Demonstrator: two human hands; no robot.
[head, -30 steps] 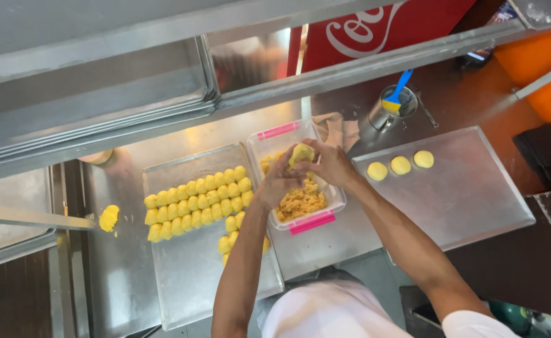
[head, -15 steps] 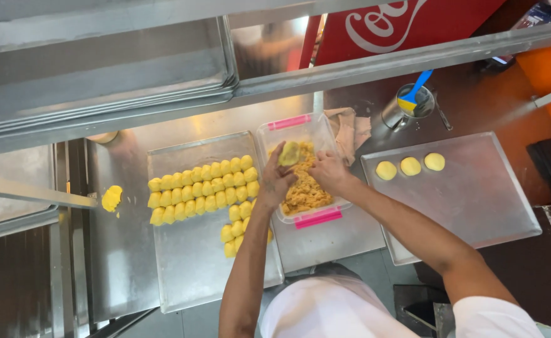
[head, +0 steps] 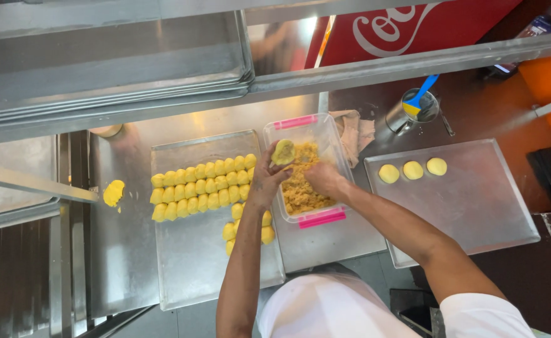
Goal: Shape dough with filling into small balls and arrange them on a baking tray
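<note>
My left hand (head: 264,183) pinches one dough disc (head: 283,152); right hand (head: 323,178) curled in filling tub (head: 300,128); three discs (head: 412,169) at 3 o'clock.

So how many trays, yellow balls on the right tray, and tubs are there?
Trays: 2, the left tray and the right tray
Yellow balls on the right tray: 3
Tubs: 1, the clear tub of crumbly filling
Total: 6
</note>
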